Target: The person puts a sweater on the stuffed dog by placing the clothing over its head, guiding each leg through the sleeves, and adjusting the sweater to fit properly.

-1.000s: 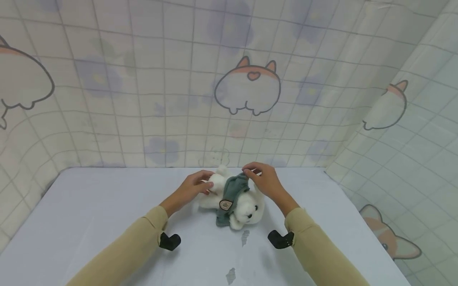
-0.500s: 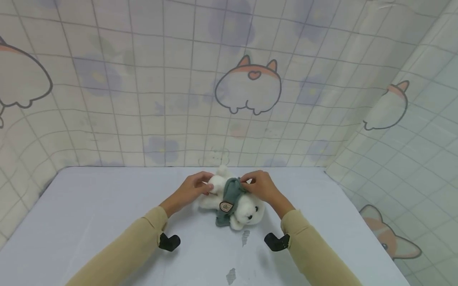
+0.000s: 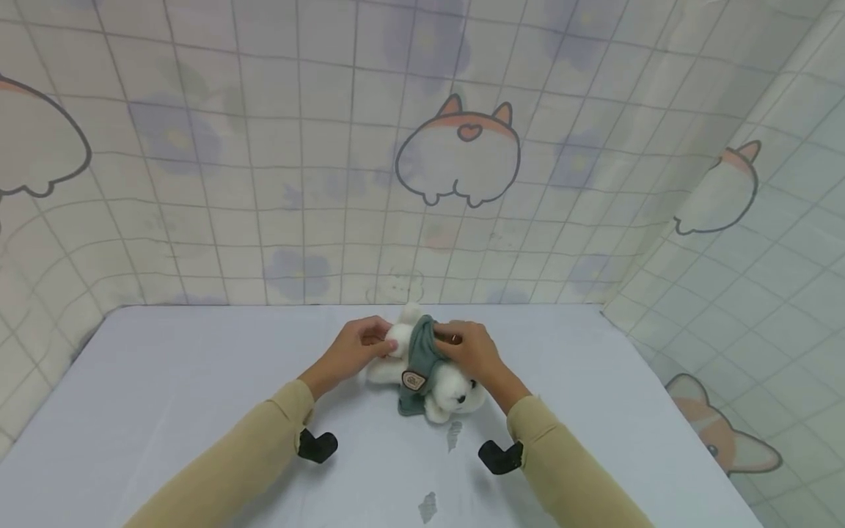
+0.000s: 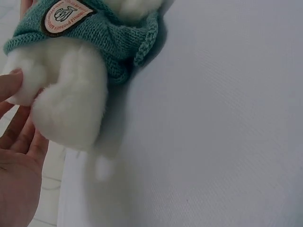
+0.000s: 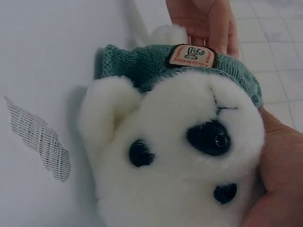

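Head view, white plush toy (image 3: pixel 455 387) on table (image 3: pixel 218 359), leg (image 3: pixel 400 337) was held in left hand (image 3: pixel 352 348), fingers half-curled, sweater (image 3: pixel 421 356) was pinched by right hand (image 3: pixel 475 350), fingers nearly closed.

One plush toy (image 5: pixel 177 130), two hands (image 3: pixel 356 348) (image 3: pixel 474 353), seemingly two grey marks (image 3: pixel 454 435) (image 3: pixel 428 507).

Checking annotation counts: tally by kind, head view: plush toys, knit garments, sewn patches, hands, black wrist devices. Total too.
Plush toy: 1
Teal knit garment: 1
Sewn patch: 1
Hands: 2 (left hand, right hand)
Black wrist devices: 2
Total: 7
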Available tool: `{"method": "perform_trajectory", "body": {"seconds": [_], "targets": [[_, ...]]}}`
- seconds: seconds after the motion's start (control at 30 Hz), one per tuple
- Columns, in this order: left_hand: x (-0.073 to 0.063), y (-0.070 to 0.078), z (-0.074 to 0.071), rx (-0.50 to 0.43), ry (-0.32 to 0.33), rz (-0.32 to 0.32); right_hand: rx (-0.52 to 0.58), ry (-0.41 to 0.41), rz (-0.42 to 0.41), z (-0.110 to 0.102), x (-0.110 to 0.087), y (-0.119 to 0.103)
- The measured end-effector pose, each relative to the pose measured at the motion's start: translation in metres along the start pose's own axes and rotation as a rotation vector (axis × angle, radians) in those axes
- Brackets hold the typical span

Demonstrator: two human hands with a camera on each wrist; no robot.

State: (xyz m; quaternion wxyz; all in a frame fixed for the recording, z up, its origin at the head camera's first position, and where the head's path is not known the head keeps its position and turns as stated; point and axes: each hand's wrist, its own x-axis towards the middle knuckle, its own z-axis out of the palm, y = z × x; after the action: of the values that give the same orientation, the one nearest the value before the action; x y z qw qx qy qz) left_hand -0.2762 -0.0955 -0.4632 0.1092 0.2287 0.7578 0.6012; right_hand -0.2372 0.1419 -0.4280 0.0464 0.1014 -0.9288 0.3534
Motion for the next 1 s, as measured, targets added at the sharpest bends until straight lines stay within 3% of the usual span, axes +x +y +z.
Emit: {"method": "perform_trajectory", "body": {"seconds": [0.13,0.37,0.6,0.77,0.9,1.0], "targets": [[0.005,0.003,0.003,-0.011,0.011,-0.017,-0.023,0.044,-0.051,0.004,-0.001,0.004],[0.013,0.015,0.008,0.094,0.076,-0.053,0.012,0.065,-0.021,0.012,-0.004,0.004],[0.02,0.021,0.019,0.079,0.02,-0.043,0.018,0.106,-0.01,0.015,-0.004,0.003],[0.02,0.025,0.021,0.03,-0.009,-0.087,-0.021,0.089,0.002,0.018,-0.002,-0.002],[0.02,0.028,0.024,0.151,0.01,-0.007,-0.077,0.075,0.006,0.02,-0.001,-0.007],[0.021,0.028,0.028,0.268,0.069,0.077,-0.094,0.071,0.009,0.022,-0.001,-0.01]]}}
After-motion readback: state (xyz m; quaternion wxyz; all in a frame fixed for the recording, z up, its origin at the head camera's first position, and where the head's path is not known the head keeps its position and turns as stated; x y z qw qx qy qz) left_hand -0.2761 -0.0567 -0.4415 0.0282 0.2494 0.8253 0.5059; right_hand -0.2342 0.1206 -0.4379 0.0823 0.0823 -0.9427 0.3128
